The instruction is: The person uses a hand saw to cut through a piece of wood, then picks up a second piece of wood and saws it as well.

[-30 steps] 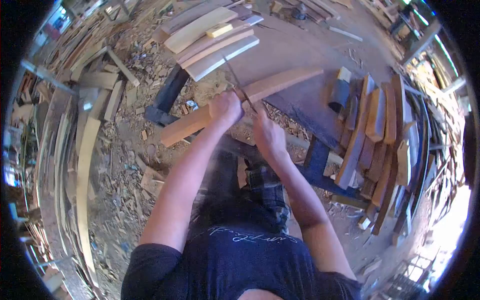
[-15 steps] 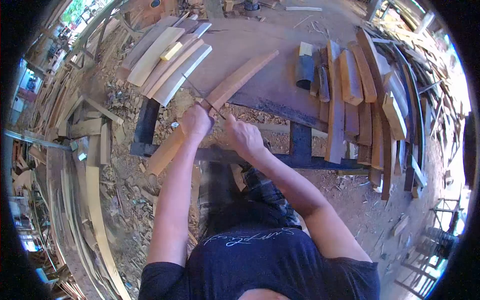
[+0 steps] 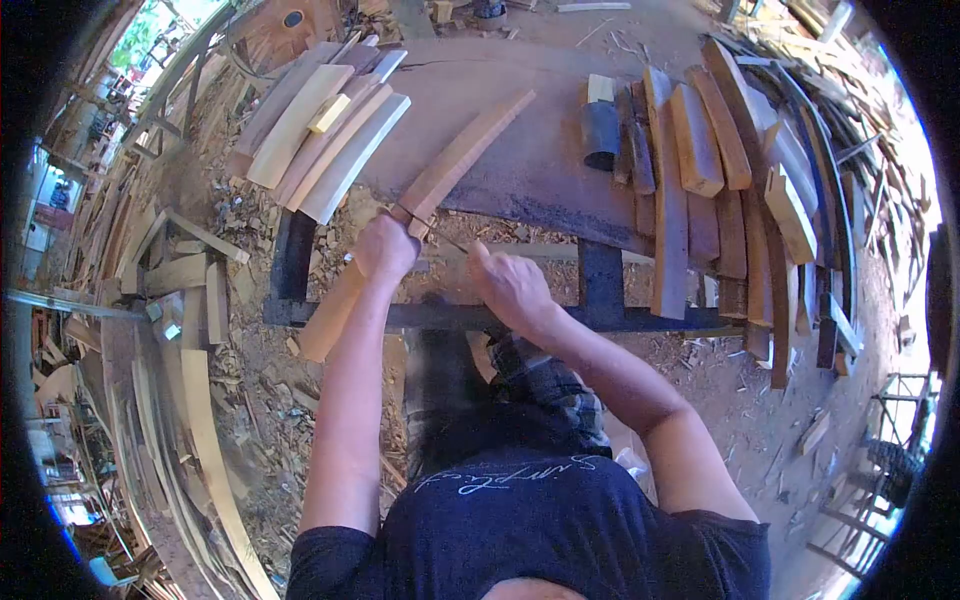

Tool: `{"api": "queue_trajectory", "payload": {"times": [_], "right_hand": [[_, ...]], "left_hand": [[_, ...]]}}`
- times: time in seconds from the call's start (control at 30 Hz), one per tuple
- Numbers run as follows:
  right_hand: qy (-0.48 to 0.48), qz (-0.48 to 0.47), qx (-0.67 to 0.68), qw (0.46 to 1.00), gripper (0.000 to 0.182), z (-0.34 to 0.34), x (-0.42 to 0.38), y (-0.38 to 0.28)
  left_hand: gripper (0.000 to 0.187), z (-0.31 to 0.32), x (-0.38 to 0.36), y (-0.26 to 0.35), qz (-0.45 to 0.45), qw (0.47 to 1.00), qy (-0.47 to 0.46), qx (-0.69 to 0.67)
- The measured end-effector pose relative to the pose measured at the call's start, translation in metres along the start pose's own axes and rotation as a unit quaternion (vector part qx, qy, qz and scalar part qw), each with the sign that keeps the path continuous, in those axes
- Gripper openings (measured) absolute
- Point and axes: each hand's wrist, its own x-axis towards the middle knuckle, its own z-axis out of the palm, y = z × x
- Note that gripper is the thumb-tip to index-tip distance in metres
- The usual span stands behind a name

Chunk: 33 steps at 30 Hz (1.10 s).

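Note:
A long reddish-brown wooden board (image 3: 465,155) lies slanted across the bench, its near end sticking out toward me. My left hand (image 3: 387,248) is closed round the board and presses on it near the bench edge. My right hand (image 3: 512,288) is closed at the near end of a thin, dark saw (image 3: 447,237), seen almost edge-on. Its blade crosses the board just beyond my left hand. The handle is hidden inside my right fist, and the far part of the blade is hard to make out.
Several boards (image 3: 355,155) lie on the bench's left, with a small yellow block (image 3: 329,114) on top. More wooden pieces (image 3: 697,140) and a dark cylinder (image 3: 600,135) lie on the right. The dark bench frame (image 3: 520,318) runs before my legs; offcuts and long strips (image 3: 205,420) cover the left ground.
My right hand has drawn back to the right, pulling the saw across the board so less blade shows beyond it. My left hand stays on the board. The view has shifted slightly.

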Motion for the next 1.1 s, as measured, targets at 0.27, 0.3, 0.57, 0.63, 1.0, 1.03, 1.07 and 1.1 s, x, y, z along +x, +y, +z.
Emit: {"api": "queue_trajectory", "payload": {"times": [0.27, 0.3, 0.57, 0.63, 1.0, 1.03, 1.07, 1.1], "right_hand": [[0.004, -0.021, 0.025, 0.999, 0.011, 0.005, 0.002, 0.002], [0.006, -0.023, 0.026, 0.999, 0.011, 0.003, 0.005, 0.002], [-0.003, -0.029, 0.032, 0.999, 0.011, 0.025, 0.058, -0.013], [-0.017, -0.024, 0.029, 0.999, 0.012, 0.014, 0.031, 0.000], [-0.020, -0.004, 0.035, 0.999, 0.011, 0.014, 0.013, 0.007], [-0.022, 0.001, 0.026, 0.999, 0.012, 0.003, 0.001, 0.009], [-0.023, 0.005, 0.016, 1.000, 0.014, -0.010, -0.010, 0.012], [-0.033, 0.009, 0.000, 0.999, 0.014, -0.024, -0.021, 0.017]], "left_hand": [[0.036, -0.002, 0.005, -0.001, -0.017, 0.999, -0.042, 0.008], [0.037, 0.000, 0.006, -0.002, -0.008, 1.000, -0.010, 0.014], [0.034, -0.003, 0.009, -0.002, -0.024, 0.999, -0.030, -0.011], [0.032, -0.003, 0.010, -0.004, -0.023, 0.999, -0.030, -0.010], [0.037, 0.005, 0.016, -0.011, 0.000, 0.999, -0.006, -0.038], [0.037, 0.007, 0.017, -0.013, 0.000, 0.999, -0.007, -0.038], [0.038, 0.008, 0.019, -0.013, -0.013, 0.999, -0.015, -0.030], [0.039, 0.009, 0.022, -0.012, -0.027, 0.999, -0.023, -0.024]]}}
